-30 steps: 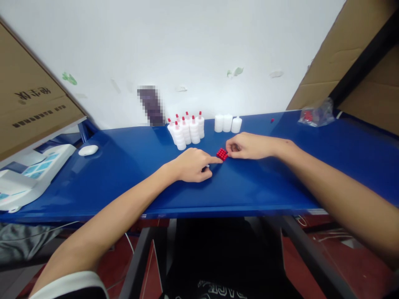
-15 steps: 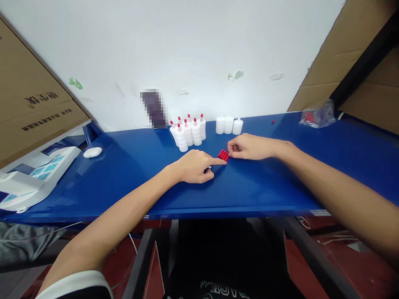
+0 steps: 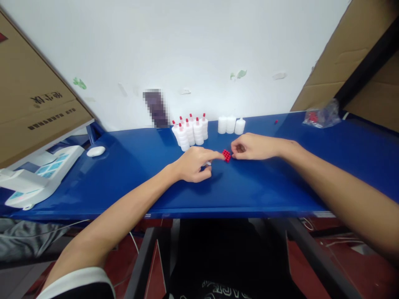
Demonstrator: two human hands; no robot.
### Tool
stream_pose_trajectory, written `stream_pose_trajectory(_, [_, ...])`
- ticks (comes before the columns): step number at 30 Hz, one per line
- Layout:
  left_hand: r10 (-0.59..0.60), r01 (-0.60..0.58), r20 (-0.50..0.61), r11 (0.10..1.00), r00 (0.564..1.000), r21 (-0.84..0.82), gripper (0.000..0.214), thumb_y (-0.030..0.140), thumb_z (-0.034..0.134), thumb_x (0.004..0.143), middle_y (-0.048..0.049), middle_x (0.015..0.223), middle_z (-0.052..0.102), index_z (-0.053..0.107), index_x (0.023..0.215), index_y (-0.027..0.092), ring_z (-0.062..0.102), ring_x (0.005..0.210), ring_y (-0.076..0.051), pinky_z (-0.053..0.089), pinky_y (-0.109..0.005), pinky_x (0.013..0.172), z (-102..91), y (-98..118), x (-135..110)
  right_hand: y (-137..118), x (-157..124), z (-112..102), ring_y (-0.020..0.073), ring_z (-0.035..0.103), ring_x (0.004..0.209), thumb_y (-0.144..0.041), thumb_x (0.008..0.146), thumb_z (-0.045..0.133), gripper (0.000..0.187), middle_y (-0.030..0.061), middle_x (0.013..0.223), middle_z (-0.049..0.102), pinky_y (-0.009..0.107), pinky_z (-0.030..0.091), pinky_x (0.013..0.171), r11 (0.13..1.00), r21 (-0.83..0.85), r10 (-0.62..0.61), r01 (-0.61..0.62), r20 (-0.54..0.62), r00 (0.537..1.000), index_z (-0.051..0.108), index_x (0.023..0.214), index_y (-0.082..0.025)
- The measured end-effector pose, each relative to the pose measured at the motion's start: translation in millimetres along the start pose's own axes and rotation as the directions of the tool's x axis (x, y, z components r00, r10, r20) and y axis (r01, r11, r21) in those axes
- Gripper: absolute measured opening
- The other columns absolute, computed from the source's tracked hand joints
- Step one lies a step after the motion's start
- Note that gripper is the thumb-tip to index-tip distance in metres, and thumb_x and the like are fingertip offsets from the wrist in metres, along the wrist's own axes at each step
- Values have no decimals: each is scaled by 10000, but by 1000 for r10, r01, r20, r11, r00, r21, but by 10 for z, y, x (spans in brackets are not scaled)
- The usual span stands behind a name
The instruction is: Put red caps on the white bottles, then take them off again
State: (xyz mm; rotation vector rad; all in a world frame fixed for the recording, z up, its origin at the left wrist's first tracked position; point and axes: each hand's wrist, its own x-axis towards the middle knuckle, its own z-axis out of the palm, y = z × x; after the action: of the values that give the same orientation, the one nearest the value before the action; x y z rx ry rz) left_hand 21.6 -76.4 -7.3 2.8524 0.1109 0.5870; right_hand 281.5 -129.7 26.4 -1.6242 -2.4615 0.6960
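A small cluster of red caps [image 3: 227, 155] lies on the blue table [image 3: 124, 182] between my two hands. My left hand [image 3: 195, 164] rests on the table with its forefinger stretched out to the cluster's left side and the other fingers curled round a small white object. My right hand [image 3: 249, 146] lies on the cluster's right side, fingers curled and pinched together at its edge. Behind stand several white bottles with red caps [image 3: 190, 131] and three uncapped white bottles [image 3: 231, 124].
A white device with blue buttons [image 3: 37, 176] and a white mouse-like object [image 3: 96, 151] sit at the left. Cardboard boxes [image 3: 34, 99] flank both sides. A clear bag with red pieces [image 3: 321, 115] and one loose red cap [image 3: 276, 121] lie at the back right.
The red cluster looks narrower now, pushed closer together between my forefinger and my right fingers. Both hands stay about where they were; the view has shifted a little.
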Motion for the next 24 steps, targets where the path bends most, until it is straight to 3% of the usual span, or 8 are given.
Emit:
stream_pose_trajectory(3, [-28, 23, -64, 997, 998, -76, 699, 206, 416, 829, -43, 992, 685, 390, 1528, 199, 636, 818, -177, 564, -336, 791, 1, 40, 3, -48, -13, 0, 148, 480, 592, -304, 836, 598, 158, -8, 638, 576, 318, 359, 612, 996, 18, -84, 87, -122, 989, 567, 713, -211])
stream_pose_trajectory(6, [-23, 11, -142, 996, 990, -86, 664, 193, 386, 970, -90, 1180, 667, 210, 1610, 226, 664, 1010, -189, 570, -370, 936, 53, 74, 32, -196, -12, 60, 161, 489, 643, -373, 882, 584, 205, 2, 667, 600, 320, 363, 641, 975, 87, -174, 205, -275, 945, 605, 754, -215])
stream_pose_trajectory(9, [-24, 4, -201, 995, 979, -102, 644, 290, 459, 1032, -121, 1305, 641, 178, 1610, 248, 667, 1149, -215, 558, -395, 1016, 116, 48, 44, -370, 28, 197, 162, 473, 648, -473, 912, 571, 305, 5, 655, 581, 320, 354, 645, 949, 124, -207, 290, -448, 870, 590, 748, -217])
stream_pose_trajectory(11, [-61, 37, -222, 993, 973, -109, 653, 334, 506, 1025, -125, 1320, 641, 201, 1596, 252, 689, 1106, -208, 580, -370, 964, 142, 6, 31, -457, 65, 298, 150, 437, 609, -496, 916, 576, 334, -9, 607, 529, 320, 349, 645, 948, 80, -225, 309, -518, 825, 558, 731, -219])
stream_pose_trajectory(16, [-157, 151, -313, 988, 937, -42, 662, 453, 586, 978, -82, 1196, 675, 320, 1552, 259, 668, 845, -156, 578, -314, 773, 94, -64, 14, -506, 72, 375, 171, 460, 624, -466, 956, 499, 293, 12, 647, 555, 332, 354, 655, 970, 14, -190, 241, -571, 798, 549, 788, -232])
stream_pose_trajectory(18, [-196, 217, -437, 976, 878, -1, 618, 512, 567, 973, -67, 1126, 672, 392, 1506, 252, 624, 773, -141, 562, -315, 745, 13, -97, 26, -435, 43, 293, 186, 441, 626, -464, 953, 488, 276, 16, 639, 524, 345, 335, 641, 987, 40, -88, 158, -682, 726, 546, 797, -244])
stream_pose_trajectory(22, [-232, 331, -740, 943, 631, -13, 384, 517, 481, 998, -53, 999, 647, 593, 1191, 204, 631, 808, -140, 540, -300, 773, -213, -297, 0, -117, 31, -9, 211, 440, 657, -382, 943, 498, 215, 33, 651, 488, 371, 318, 655, 991, 80, 34, 107, -925, 378, 509, 771, -254])
stream_pose_trajectory(24, [-262, 361, -810, 930, 525, -67, 312, 495, 515, 977, -26, 868, 625, 604, 1022, 199, 616, 762, -132, 514, -270, 714, -310, -448, -56, 83, 70, -160, 213, 446, 671, -342, 924, 512, 199, 47, 659, 501, 379, 335, 668, 991, 125, 103, 52, -943, 316, 496, 749, -248])
